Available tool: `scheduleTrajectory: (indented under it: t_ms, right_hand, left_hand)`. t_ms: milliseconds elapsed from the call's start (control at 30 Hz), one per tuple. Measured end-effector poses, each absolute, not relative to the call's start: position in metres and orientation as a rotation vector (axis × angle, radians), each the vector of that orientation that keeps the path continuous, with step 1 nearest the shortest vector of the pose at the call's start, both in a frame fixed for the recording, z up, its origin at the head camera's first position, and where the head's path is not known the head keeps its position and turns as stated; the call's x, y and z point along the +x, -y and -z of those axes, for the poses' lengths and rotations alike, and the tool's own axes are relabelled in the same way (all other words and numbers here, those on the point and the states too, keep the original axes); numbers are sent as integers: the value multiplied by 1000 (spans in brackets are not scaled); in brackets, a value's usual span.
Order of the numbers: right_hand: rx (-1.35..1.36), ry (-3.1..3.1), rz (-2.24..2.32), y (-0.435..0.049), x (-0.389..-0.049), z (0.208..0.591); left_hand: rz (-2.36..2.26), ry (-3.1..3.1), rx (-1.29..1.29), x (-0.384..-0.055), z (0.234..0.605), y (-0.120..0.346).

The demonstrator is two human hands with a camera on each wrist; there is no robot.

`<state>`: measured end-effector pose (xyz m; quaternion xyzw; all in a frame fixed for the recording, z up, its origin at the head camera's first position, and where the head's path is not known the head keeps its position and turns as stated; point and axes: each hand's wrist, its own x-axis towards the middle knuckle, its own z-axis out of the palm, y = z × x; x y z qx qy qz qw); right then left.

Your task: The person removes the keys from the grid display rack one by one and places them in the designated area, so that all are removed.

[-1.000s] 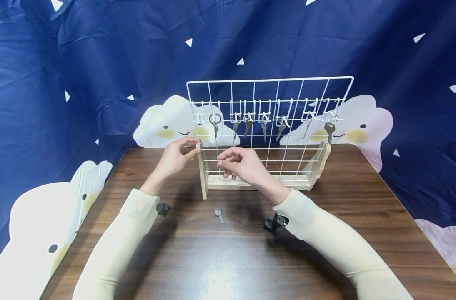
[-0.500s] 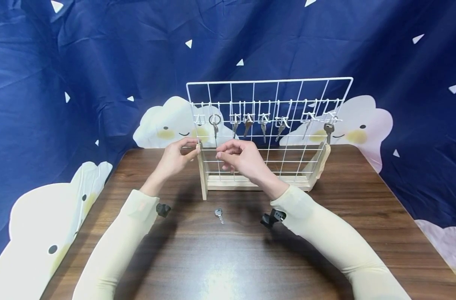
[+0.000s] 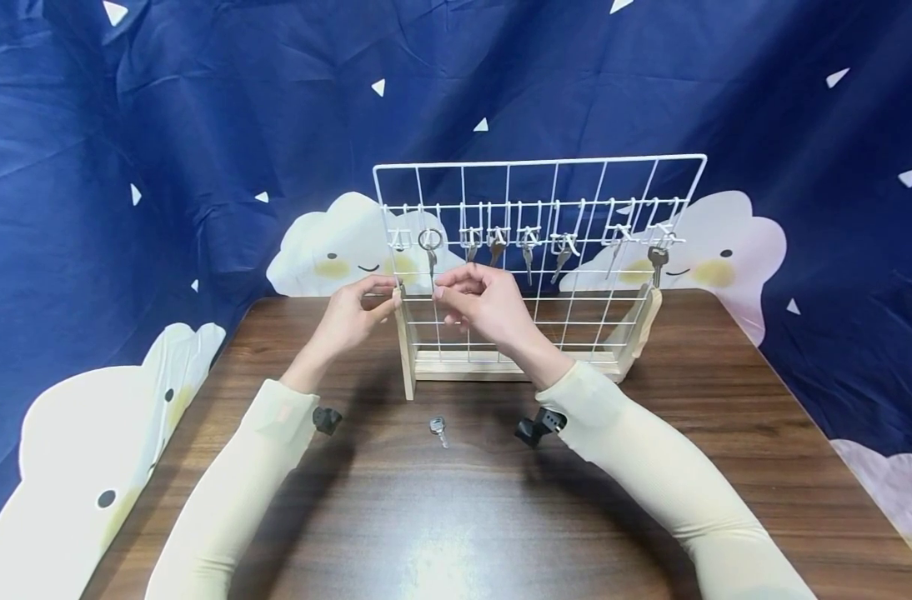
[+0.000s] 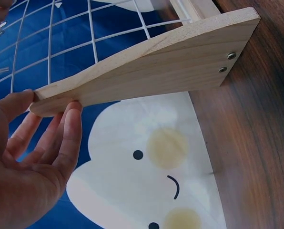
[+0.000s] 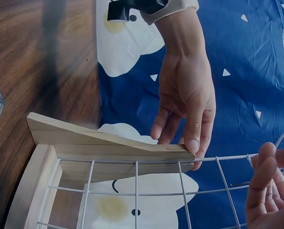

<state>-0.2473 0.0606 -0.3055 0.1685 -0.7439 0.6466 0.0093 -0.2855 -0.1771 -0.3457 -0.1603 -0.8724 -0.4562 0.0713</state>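
A white wire grid rack [image 3: 546,297] with wooden ends stands on the table. My left hand [image 3: 353,312] grips the upper end of its left wooden side panel [image 4: 147,62]; in the left wrist view the thumb lies on one face and the fingers on the other. My right hand [image 3: 489,304] is in front of the grid, fingers bent, with thumb and index tips close together. Those fingertips are right at the lower end of a hanging key [image 3: 432,262] on a large ring [image 3: 429,239]. In the right wrist view my right hand [image 5: 268,191] is partly cut off.
Several more keys hang from white hooks along the grid, among them a dark one [image 3: 658,257] at the far right. A silver key [image 3: 438,431] lies on the brown wooden table [image 3: 351,500] before the rack. A blue cloth [image 3: 456,92] with clouds hangs behind.
My right hand has risen along the grid, from well below the ringed key to its lower end. My left hand has kept its grip on the side panel without moving.
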Motion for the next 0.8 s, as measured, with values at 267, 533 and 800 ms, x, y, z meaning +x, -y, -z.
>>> scheduleTrajectory:
  t_ms: [267, 533, 800]
  right_hand:
    - [479, 2281, -1985, -60, -253, 305]
    - [450, 2250, -1952, -57, -258, 305]
    - [401, 2248, -1915, -52, -264, 305]
  left_hand:
    - [1365, 2629, -470, -288, 346, 177]
    - [1387, 2630, -468, -288, 346, 177]
    - [1376, 2631, -471, -288, 347, 177]
